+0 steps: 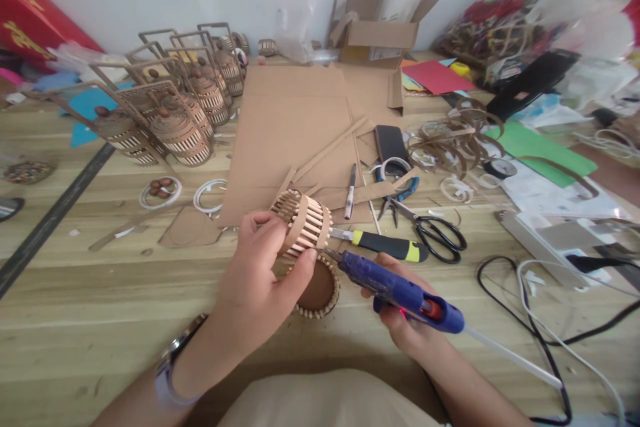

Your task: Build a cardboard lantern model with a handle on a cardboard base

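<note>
My left hand (260, 277) is closed round a small slatted cardboard cage (303, 220), holding it tilted above the wooden table (90, 300). My right hand (400, 323) grips a blue hot glue gun (400, 290); its nozzle touches the lower edge of the cage near my left thumb. A white glue stick pokes out of the gun's back toward the right. Just under the cage lies a round brown cardboard disc (317, 290) with a beaded rim.
A yellow-black utility knife (385, 245), black scissors (430, 230), a pen (351, 190) and a phone (391, 142) lie beyond the hands on flat cardboard sheets (295, 127). Several finished cardboard lanterns (175, 113) stand at back left. Cables (530, 320) run at right.
</note>
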`<state>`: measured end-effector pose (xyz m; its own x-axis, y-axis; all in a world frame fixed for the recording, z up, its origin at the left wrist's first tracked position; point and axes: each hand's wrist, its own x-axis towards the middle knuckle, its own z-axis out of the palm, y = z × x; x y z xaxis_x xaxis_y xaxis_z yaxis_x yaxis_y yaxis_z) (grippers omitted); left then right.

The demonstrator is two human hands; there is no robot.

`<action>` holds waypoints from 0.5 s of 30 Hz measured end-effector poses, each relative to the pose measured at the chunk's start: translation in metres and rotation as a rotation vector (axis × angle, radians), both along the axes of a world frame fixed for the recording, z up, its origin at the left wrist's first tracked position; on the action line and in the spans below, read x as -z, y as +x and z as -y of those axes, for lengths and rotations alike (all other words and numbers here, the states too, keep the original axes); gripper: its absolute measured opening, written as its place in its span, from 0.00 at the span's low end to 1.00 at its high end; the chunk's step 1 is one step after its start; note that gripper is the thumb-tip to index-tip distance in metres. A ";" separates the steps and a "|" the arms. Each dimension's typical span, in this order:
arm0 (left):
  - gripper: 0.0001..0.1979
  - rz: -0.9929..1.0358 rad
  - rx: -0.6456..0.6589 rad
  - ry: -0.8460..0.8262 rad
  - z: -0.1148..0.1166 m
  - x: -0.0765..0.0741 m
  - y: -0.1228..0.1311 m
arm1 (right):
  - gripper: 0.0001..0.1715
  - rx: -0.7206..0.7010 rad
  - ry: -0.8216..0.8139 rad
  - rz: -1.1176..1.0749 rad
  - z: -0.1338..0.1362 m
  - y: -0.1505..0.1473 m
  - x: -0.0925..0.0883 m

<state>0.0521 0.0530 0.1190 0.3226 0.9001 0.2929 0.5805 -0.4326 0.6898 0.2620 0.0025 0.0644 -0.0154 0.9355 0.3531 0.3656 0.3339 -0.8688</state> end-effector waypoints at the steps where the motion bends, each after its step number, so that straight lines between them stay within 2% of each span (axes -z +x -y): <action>1: 0.07 0.000 -0.004 -0.003 0.000 0.000 0.000 | 0.37 -0.002 -0.005 -0.002 0.000 0.000 -0.001; 12: 0.07 0.045 -0.034 -0.116 0.002 0.001 0.000 | 0.38 0.016 -0.027 -0.001 0.000 -0.001 0.000; 15: 0.10 0.068 -0.044 -0.159 0.002 0.001 0.000 | 0.37 0.030 -0.006 -0.003 0.001 -0.001 0.001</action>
<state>0.0524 0.0514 0.1182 0.2667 0.9495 0.1652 0.5463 -0.2901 0.7857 0.2609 0.0016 0.0637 0.0135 0.9376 0.3475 0.3727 0.3178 -0.8718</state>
